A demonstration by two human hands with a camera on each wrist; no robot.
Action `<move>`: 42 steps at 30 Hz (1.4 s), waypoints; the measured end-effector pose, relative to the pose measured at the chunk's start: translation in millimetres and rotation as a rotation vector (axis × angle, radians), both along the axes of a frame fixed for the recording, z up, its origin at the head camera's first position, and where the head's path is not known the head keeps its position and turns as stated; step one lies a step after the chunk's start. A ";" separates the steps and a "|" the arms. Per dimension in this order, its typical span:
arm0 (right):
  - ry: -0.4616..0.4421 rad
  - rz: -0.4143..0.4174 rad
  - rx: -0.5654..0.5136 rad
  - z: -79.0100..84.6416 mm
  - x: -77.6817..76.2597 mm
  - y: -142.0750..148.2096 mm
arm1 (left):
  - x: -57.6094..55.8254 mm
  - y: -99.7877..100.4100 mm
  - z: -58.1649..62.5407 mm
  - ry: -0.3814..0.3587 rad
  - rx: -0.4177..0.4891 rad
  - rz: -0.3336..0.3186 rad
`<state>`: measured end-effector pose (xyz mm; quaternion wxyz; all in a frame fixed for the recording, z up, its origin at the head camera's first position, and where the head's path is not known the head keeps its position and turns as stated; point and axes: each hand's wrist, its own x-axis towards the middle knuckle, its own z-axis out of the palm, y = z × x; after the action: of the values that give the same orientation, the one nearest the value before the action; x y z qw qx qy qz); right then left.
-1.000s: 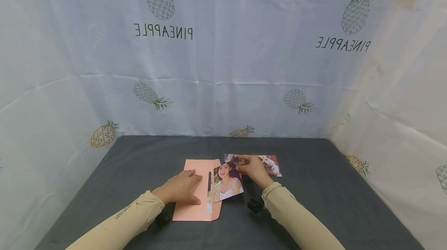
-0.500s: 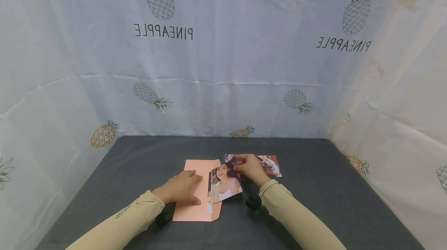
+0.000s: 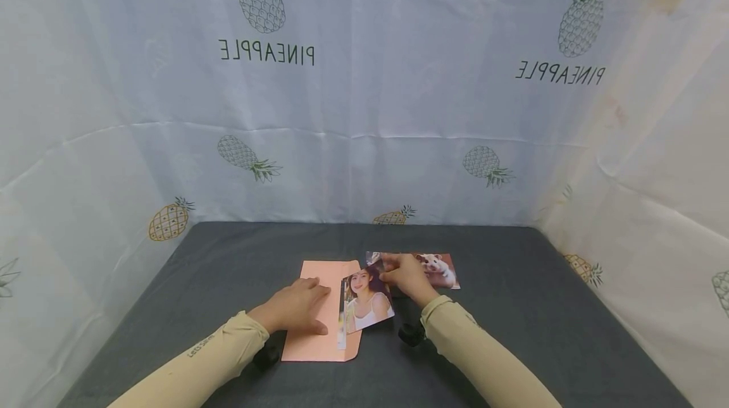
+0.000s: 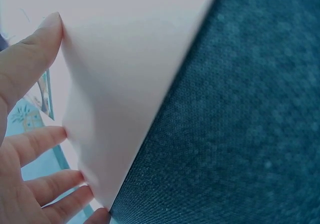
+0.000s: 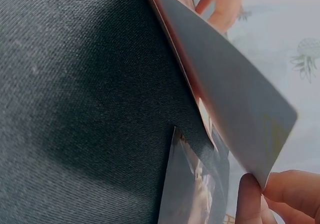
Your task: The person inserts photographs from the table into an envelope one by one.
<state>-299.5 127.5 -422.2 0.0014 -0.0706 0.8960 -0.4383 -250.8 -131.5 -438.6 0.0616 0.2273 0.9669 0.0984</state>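
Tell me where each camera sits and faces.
Head: on the head, facing forward and down at the envelope and portrait; left hand, right hand, sleeves show.
Left wrist: worn there, facing the envelope; left fingers show.
Right wrist: worn there, facing the portrait's plain back; fingers of both hands show.
Head and right wrist share the portrait.

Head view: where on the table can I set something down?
Bare dark tabletop shows right of the animal photo and right sleeve, left of the envelope and left sleeve, and in a strip between the envelope and the curtain. Crowded: the middle, where the left hand rests on the envelope and the right hand holds the portrait photo, which overlaps the envelope.
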 end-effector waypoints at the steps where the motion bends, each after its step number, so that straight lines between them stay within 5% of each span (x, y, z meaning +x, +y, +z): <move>1: 0.002 0.000 0.004 -0.9 -0.1 0.3 | 0.0 0.0 -0.2 -0.001 0.000 0.000; 29: -0.032 0.021 -0.041 -11.8 10.6 -7.6 | 0.8 1.0 1.2 -0.003 0.010 -0.002; 42: -0.142 0.091 -0.227 -15.4 14.8 -9.0 | -2.0 1.3 -2.9 -0.008 0.009 0.004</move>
<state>-284.7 118.5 -437.6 0.0767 -0.0795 0.8343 -0.5401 -252.8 -130.2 -441.5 0.0642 0.2252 0.9667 0.1035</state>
